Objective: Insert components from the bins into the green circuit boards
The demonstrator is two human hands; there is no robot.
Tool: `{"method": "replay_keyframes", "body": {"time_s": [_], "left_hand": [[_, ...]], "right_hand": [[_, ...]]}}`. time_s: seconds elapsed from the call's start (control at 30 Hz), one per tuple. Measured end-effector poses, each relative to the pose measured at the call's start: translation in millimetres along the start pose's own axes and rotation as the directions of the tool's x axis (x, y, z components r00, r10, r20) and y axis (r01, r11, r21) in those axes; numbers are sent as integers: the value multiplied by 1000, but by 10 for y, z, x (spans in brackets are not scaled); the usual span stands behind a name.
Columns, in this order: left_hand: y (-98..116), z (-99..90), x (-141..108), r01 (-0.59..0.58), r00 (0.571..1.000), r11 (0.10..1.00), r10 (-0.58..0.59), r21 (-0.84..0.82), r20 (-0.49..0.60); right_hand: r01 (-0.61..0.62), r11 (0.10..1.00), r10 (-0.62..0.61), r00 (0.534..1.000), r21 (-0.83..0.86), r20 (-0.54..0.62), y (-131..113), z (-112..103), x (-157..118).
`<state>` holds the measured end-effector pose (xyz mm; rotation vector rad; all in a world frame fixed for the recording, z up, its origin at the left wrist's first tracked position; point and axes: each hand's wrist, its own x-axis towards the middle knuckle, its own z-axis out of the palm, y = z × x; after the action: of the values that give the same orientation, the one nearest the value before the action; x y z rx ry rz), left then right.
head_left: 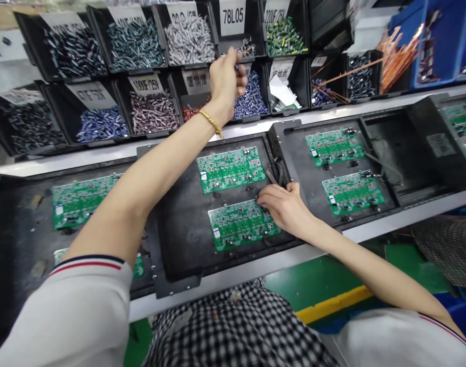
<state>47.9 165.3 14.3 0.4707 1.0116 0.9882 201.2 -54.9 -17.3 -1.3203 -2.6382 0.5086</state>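
Note:
My left hand (228, 81), with a gold bracelet (211, 124) at the wrist, is raised at the front of the black bin labelled 78L05 (233, 18). Its fingers are curled in; whatever they hold is too small to make out. Small dark parts with metal leads (247, 48) lie in that bin. My right hand (282, 206) rests over the upper right corner of the nearer green circuit board (240, 224). Its fingers are bent together and pointing down, and the fingertips hide what they pinch or press. A second circuit board (231, 171) lies just behind, in the same black tray (179, 224).
Two rows of bins hold capacitors (137, 46), grey resistors (190, 41) and other loose parts. More trays with circuit boards (334, 147) stand to both sides on the rail. Copper-coloured strips (399, 61) stick out at the right, near a blue container (443, 46).

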Motion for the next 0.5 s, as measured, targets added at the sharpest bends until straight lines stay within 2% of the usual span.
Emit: {"method": "replay_keyframes", "body": {"time_s": [0.07,0.1,0.2,0.27,0.4,0.5], "left_hand": [[-18,10,-204,-134,991,983,129,-127,-46],[-49,-12,-322,-122,993,980,118,-159,-32],[-209,-161,-709,56,997,991,-48,-118,66],[-350,-291,-970,137,987,988,-130,-66,93],[-619,-522,-1437,247,967,969,-247,18,63],[-770,-629,-1688,308,950,948,-311,76,27]], "right_hand": [[-21,999,22,1000,30,-9,5,5,5],[-34,999,35,999,39,-12,5,5,7],[-56,997,56,998,44,3,-4,-3,10],[-54,998,53,998,34,19,-16,-12,9],[-71,997,71,997,-16,-4,-53,9,-1],[-107,993,105,993,-41,-44,-76,59,-15]]}}
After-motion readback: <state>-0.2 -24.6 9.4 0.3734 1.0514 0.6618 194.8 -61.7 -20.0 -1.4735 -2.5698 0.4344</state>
